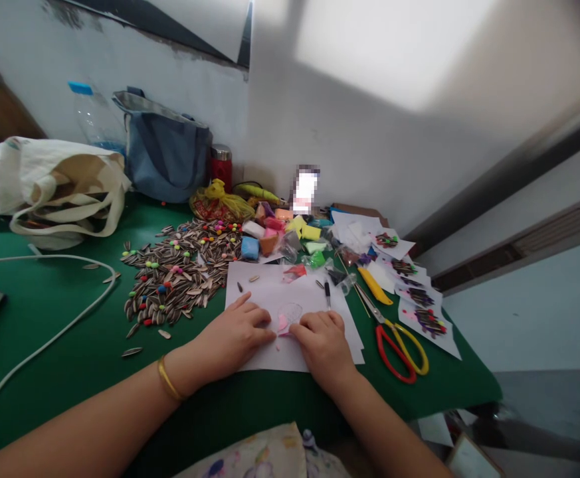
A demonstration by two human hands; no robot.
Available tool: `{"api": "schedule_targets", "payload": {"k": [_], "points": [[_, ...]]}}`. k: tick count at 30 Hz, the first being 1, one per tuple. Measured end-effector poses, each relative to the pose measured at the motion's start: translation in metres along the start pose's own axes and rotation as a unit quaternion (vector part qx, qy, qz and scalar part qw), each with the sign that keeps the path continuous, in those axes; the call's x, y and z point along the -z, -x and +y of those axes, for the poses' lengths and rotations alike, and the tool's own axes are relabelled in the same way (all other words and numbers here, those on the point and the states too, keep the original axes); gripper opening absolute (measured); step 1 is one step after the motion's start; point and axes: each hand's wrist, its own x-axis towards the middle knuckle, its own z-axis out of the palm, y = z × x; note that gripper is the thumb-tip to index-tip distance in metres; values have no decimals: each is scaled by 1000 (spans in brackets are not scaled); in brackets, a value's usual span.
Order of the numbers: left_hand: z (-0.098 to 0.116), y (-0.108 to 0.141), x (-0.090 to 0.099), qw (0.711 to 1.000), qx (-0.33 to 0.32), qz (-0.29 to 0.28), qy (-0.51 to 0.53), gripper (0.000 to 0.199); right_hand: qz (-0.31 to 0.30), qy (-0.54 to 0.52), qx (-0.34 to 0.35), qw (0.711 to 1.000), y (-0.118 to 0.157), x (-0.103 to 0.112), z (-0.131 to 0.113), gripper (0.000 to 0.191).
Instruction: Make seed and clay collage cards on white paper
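Observation:
White paper sheets (264,355) lie on the green table in front of me, with a faint drawn outline and pink clay (284,322) at its lower left. My left hand (237,332) rests on the paper, fingers apart, its fingertips at the left of the clay. From the right, my right hand (321,342) touches the lower edge of the clay with its thumb, its other fingers curled; whether it pinches a bit of clay is too small to tell. A black pen (327,295) and a few sunflower seeds (254,278) lie higher on the sheet.
A large seed pile (180,272) with coloured bits spreads at the left. Coloured clay packets (268,244) lie behind the paper. Scissors (394,345), a yellow cutter (375,286) and seed-decorated papers (432,325) are at the right. Bags (167,156) and a white cable (65,332) are left.

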Motion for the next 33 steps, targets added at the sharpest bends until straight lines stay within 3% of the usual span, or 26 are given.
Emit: {"api": "schedule_targets", "payload": {"k": [7,17,28,33], "points": [[0,1,0,1000,7,-5,9,24,8,46,23,999,-6,-2,-1,13],[-1,1,-1,1000,16,-9,21,25,27,33,21,999,-3,0,-1,15],[0,0,-1,1000,17,2,18,23,5,11,33,999,-5,-1,-12,7],[0,0,0,1000,20,-9,18,20,12,17,10,1000,-6,-3,-19,10]]}}
